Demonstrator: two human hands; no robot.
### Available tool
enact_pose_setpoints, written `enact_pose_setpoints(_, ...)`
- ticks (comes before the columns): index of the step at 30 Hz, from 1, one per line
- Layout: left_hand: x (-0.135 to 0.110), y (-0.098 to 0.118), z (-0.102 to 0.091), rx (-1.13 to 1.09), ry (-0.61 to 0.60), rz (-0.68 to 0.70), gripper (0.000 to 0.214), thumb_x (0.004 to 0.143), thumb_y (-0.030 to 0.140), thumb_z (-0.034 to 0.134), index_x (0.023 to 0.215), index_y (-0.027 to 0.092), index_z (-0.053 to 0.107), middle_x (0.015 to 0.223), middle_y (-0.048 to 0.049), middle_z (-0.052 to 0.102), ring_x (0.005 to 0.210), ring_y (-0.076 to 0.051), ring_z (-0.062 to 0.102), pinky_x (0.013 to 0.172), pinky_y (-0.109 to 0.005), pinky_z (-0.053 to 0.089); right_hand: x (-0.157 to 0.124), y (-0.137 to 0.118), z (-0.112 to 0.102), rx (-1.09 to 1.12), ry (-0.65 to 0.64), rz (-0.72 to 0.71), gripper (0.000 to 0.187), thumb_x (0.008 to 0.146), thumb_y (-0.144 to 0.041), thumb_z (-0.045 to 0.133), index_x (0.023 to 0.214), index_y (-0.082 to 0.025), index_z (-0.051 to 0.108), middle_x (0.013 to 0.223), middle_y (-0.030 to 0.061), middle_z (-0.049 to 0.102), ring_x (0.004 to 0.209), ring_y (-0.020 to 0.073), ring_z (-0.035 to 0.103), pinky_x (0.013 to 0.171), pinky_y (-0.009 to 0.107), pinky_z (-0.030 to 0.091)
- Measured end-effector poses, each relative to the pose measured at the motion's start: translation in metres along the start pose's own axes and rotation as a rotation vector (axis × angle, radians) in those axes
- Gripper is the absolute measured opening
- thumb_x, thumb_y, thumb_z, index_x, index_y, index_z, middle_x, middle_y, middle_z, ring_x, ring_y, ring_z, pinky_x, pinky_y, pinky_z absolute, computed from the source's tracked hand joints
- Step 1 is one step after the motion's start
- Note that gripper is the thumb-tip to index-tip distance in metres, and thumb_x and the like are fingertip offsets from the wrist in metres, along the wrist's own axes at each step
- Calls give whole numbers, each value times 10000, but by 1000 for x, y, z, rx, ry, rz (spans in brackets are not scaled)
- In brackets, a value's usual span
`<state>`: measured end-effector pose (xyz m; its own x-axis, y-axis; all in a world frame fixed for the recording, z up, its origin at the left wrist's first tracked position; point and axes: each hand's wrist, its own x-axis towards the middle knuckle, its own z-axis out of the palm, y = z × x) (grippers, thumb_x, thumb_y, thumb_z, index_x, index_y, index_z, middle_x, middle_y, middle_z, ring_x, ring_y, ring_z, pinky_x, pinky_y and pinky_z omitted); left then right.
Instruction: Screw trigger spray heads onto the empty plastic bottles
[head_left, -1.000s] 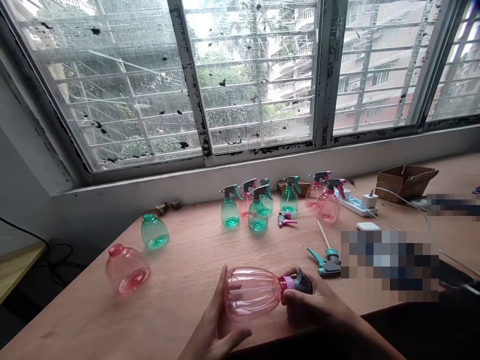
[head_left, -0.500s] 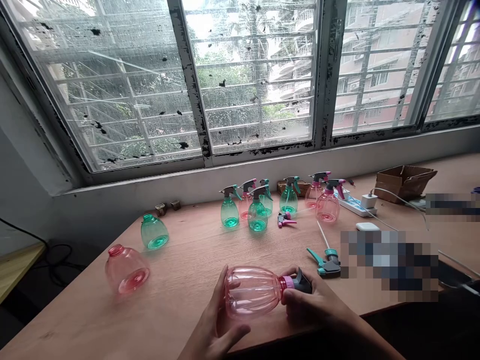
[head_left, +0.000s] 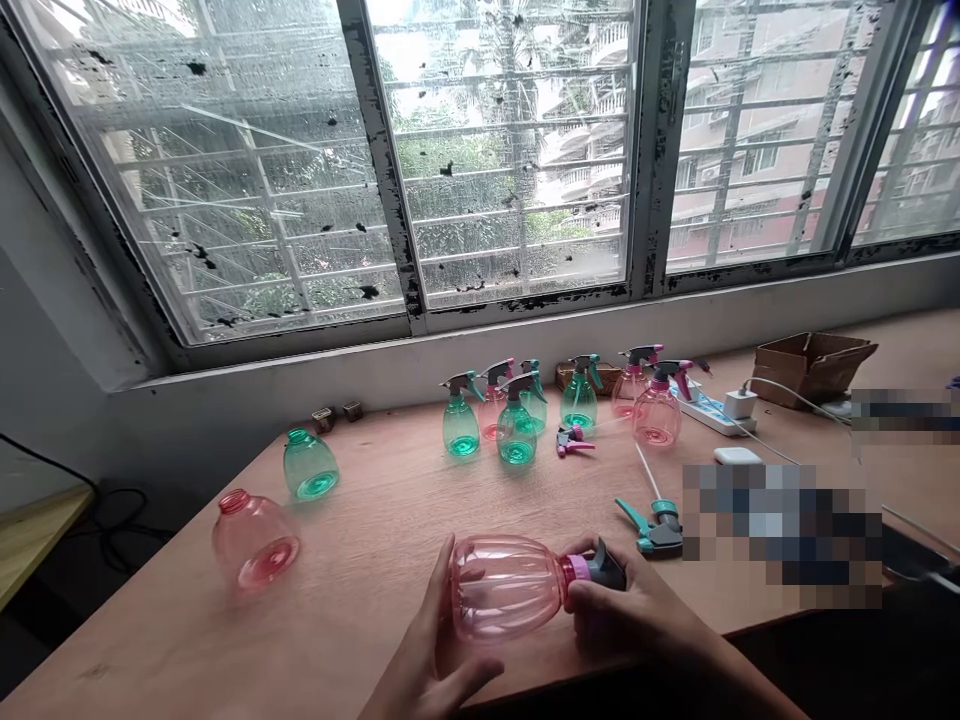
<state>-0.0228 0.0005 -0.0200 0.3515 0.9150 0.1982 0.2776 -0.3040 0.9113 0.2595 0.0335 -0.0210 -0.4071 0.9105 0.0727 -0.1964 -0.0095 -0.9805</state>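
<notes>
A pink transparent spray bottle [head_left: 504, 587] lies on its side just above the wooden table [head_left: 375, 520], held between both hands. My left hand [head_left: 435, 655] cups its rounded base, fingers curled around it. My right hand [head_left: 630, 610] is closed around the grey and pink spray head [head_left: 600, 568] at the bottle's neck. A loose teal and grey spray head [head_left: 654, 525] with a white tube lies just right of the bottle.
Capless pink bottle [head_left: 253, 541] and green bottle [head_left: 309, 465] stand at the left. Several capped green and pink bottles [head_left: 517, 420] cluster near the window sill, with a loose pink head [head_left: 571, 440]. A power strip [head_left: 712, 410] and a cardboard box [head_left: 810, 362] sit at the right.
Hardly anything differs; both hands keep the same hold on the pink bottle, which sits a touch lower in the picture.
</notes>
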Motion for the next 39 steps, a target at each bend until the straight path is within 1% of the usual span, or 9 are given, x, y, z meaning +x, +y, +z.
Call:
enact_pose_setpoints(6,-3,14,3,-65,29,-58,845,872,478,668,1558,280,216,1635,-78,270,1488,-323,269,1229,-472,205,0,-3,1,-26,1,-7,408,777,-447,800,997,-161,610,760,26,733,626,178,701,623,300,546)
enact_pose_setpoints(12,-1,12,6,2,74,-16,894,877,444,675,1570,319,124,1624,-79,299,1478,-314,300,1238,-487,142,0,-4,1,-23,1,-15,401,783,-446,798,997,-160,618,757,21,730,630,169,696,616,279,541)
enact_pose_setpoints(15,-2,14,5,-36,42,-44,946,865,445,692,1573,317,79,1634,-70,275,1494,-313,255,1234,-471,185,-1,-6,1,-9,-7,-2,384,792,-428,800,995,-158,618,764,18,731,632,156,691,618,266,540)
enact_pose_setpoints(18,-2,13,4,-84,24,-66,905,865,456,689,1569,312,139,1640,-68,257,1494,-319,250,1224,-473,224,-2,-7,1,-5,-10,3,376,801,-423,795,1000,-159,615,777,20,733,642,158,695,630,272,545)
enact_pose_setpoints(21,-1,11,5,-74,57,-41,876,864,452,692,1562,321,179,1625,-75,299,1462,-321,334,1220,-471,233,-2,-7,1,-6,-11,0,381,799,-425,795,1003,-159,614,778,22,731,645,168,700,640,289,552)
enact_pose_setpoints(24,0,12,6,-96,46,-35,893,882,455,671,1570,328,115,1606,-78,343,1424,-314,406,1211,-456,260,-2,-6,1,0,-4,10,394,790,-434,798,1000,-159,610,774,26,732,642,178,705,637,303,560)
enact_pose_setpoints(29,-2,16,5,-139,10,-61,927,864,469,688,1573,301,115,1640,-72,256,1491,-323,257,1223,-471,230,-3,-7,2,-7,5,11,399,779,-442,806,985,-161,611,767,23,736,636,172,703,628,289,556)
enact_pose_setpoints(33,-1,16,5,-124,31,-66,878,867,447,693,1563,306,177,1647,-65,236,1481,-319,289,1215,-463,264,-3,-7,2,-12,16,15,419,766,-471,806,981,-169,611,758,22,738,631,185,710,614,293,557)
enact_pose_setpoints(39,0,16,5,-118,14,-52,941,867,435,698,1569,344,78,1639,-56,261,1484,-315,281,1224,-480,227,-3,-8,2,-21,10,0,407,782,-469,793,981,-164,611,761,28,739,632,182,702,617,297,553)
